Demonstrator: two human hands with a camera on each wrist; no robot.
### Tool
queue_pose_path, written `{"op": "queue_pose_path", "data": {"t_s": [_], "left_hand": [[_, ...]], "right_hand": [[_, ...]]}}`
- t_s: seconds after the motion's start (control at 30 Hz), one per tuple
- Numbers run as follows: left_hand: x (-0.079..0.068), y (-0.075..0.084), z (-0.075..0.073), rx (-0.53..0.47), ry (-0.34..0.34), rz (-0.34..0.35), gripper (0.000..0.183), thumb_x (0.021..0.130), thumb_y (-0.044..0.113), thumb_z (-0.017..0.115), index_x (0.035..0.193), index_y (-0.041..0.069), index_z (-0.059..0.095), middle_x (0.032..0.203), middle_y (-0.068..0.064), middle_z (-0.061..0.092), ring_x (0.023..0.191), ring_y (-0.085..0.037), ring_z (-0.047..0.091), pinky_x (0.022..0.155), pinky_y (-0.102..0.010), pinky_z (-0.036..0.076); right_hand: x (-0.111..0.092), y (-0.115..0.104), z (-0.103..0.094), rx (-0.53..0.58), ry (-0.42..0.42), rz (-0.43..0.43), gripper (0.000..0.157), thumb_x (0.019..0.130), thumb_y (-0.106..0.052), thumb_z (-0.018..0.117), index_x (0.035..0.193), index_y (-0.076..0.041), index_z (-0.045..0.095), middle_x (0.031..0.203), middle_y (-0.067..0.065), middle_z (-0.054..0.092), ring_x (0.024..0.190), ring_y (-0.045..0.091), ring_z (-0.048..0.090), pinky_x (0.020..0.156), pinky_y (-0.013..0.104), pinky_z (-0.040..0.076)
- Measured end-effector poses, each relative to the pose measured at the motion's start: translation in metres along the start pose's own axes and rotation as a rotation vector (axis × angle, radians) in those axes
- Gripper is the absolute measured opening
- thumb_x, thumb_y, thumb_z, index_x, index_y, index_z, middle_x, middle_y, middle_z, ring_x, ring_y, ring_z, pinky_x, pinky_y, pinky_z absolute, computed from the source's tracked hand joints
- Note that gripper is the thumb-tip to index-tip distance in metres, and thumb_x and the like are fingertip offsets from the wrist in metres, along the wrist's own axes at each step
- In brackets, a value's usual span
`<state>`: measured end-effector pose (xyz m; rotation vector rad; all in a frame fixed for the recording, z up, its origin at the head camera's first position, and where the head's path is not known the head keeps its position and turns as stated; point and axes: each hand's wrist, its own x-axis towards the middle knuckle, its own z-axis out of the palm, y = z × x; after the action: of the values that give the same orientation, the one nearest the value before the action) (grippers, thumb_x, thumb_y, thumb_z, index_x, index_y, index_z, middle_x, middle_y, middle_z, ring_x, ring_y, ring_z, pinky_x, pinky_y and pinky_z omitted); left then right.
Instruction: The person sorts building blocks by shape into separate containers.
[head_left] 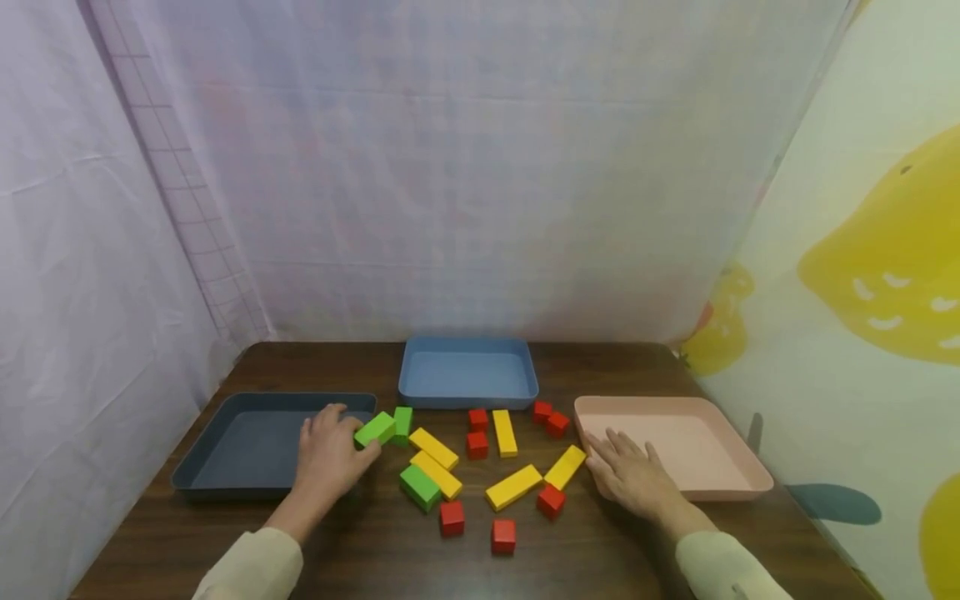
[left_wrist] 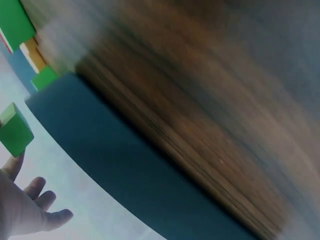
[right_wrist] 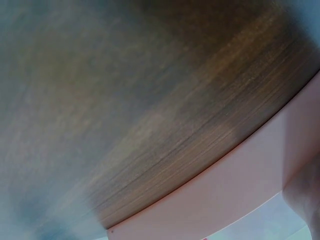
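My left hand pinches a green block between thumb and finger, lifted beside the right edge of the dark blue tray. In the left wrist view the same green block sits at the fingertips, with the other fingers spread. My right hand lies flat with straight fingers over the left edge of the pink tray, holding nothing. Two more green blocks stay on the table, among several yellow blocks and several small red cubes.
A light blue tray stands at the back middle of the dark wooden table. Pale curtains hang behind and to the left; a lemon-printed cloth hangs on the right.
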<state>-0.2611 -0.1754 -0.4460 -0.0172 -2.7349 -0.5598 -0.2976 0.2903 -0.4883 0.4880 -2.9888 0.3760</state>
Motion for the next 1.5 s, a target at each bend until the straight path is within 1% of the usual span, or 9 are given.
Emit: {"op": "queue_pose_path", "data": {"t_s": [0.17, 0.3, 0.53, 0.63, 0.8, 1.07, 1.23, 1.33, 1.5], "left_hand": [[0.004, -0.014, -0.011, -0.053, 0.005, -0.089, 0.043, 0.085, 0.029, 0.071, 0.113, -0.003, 0.07, 0.136, -0.029, 0.049, 0.126, -0.046, 0.044, 0.1, -0.063, 0.035], [0.005, -0.029, -0.019, -0.072, 0.009, -0.146, 0.044, 0.087, 0.029, 0.069, 0.115, -0.005, 0.068, 0.13, -0.029, 0.051, 0.116, -0.046, 0.048, 0.09, -0.06, 0.039], [0.006, -0.058, -0.025, -0.082, 0.044, -0.177, 0.043, 0.087, 0.021, 0.069, 0.114, -0.013, 0.065, 0.106, -0.028, 0.056, 0.091, -0.04, 0.055, 0.075, -0.052, 0.044], [0.009, -0.067, -0.027, -0.076, 0.029, -0.199, 0.044, 0.087, 0.02, 0.069, 0.114, -0.014, 0.063, 0.099, -0.027, 0.058, 0.084, -0.036, 0.055, 0.07, -0.049, 0.043], [0.012, -0.078, -0.031, -0.08, -0.001, -0.246, 0.046, 0.089, 0.02, 0.068, 0.116, -0.017, 0.061, 0.099, -0.029, 0.06, 0.084, -0.037, 0.055, 0.071, -0.05, 0.043], [0.013, -0.093, -0.031, -0.098, 0.057, -0.22, 0.041, 0.086, 0.012, 0.067, 0.108, -0.022, 0.061, 0.093, -0.032, 0.059, 0.082, -0.04, 0.054, 0.069, -0.05, 0.042], [0.014, -0.1, -0.029, -0.073, 0.069, -0.226, 0.033, 0.082, 0.011, 0.068, 0.095, -0.019, 0.065, 0.08, -0.026, 0.059, 0.074, -0.037, 0.053, 0.064, -0.047, 0.041], [0.014, -0.103, -0.029, -0.067, 0.042, -0.258, 0.031, 0.083, 0.011, 0.068, 0.089, -0.018, 0.065, 0.075, -0.023, 0.06, 0.07, -0.034, 0.053, 0.063, -0.046, 0.042], [0.015, -0.105, -0.03, -0.046, -0.035, -0.315, 0.033, 0.085, 0.014, 0.066, 0.085, -0.019, 0.063, 0.077, -0.027, 0.061, 0.072, -0.038, 0.057, 0.069, -0.051, 0.047]], "right_hand": [[0.0, 0.001, 0.0, 0.007, -0.013, 0.009, 0.055, 0.106, -0.048, 0.036, 0.151, -0.018, 0.045, 0.153, 0.024, 0.037, 0.141, 0.048, 0.029, 0.109, 0.073, 0.01], [0.0, 0.0, 0.0, 0.008, -0.016, 0.01, 0.056, 0.106, -0.049, 0.035, 0.151, -0.017, 0.045, 0.153, 0.024, 0.037, 0.141, 0.048, 0.029, 0.109, 0.073, 0.011], [-0.001, -0.002, -0.002, -0.001, -0.011, -0.003, 0.056, 0.106, -0.049, 0.034, 0.151, -0.018, 0.044, 0.153, 0.024, 0.037, 0.141, 0.048, 0.029, 0.109, 0.073, 0.012], [-0.002, -0.002, -0.003, 0.003, -0.014, 0.0, 0.055, 0.106, -0.048, 0.034, 0.151, -0.018, 0.045, 0.153, 0.024, 0.037, 0.141, 0.048, 0.029, 0.109, 0.072, 0.012], [-0.002, -0.001, -0.002, 0.013, -0.011, 0.0, 0.056, 0.106, -0.049, 0.034, 0.15, -0.017, 0.045, 0.153, 0.025, 0.037, 0.141, 0.048, 0.029, 0.109, 0.072, 0.012], [-0.002, -0.002, -0.001, 0.038, -0.008, 0.011, 0.054, 0.106, -0.047, 0.037, 0.15, -0.017, 0.046, 0.152, 0.025, 0.038, 0.141, 0.048, 0.029, 0.109, 0.072, 0.011], [-0.002, -0.002, -0.001, 0.029, -0.009, 0.012, 0.054, 0.106, -0.047, 0.036, 0.15, -0.017, 0.046, 0.153, 0.024, 0.038, 0.141, 0.048, 0.029, 0.11, 0.071, 0.011], [-0.002, -0.002, -0.002, 0.029, -0.014, 0.012, 0.055, 0.106, -0.047, 0.035, 0.15, -0.017, 0.045, 0.153, 0.025, 0.037, 0.141, 0.048, 0.029, 0.11, 0.071, 0.011], [-0.001, -0.002, -0.002, 0.036, -0.036, 0.026, 0.056, 0.106, -0.049, 0.034, 0.151, -0.017, 0.044, 0.154, 0.025, 0.036, 0.142, 0.048, 0.027, 0.111, 0.071, 0.01]]}}
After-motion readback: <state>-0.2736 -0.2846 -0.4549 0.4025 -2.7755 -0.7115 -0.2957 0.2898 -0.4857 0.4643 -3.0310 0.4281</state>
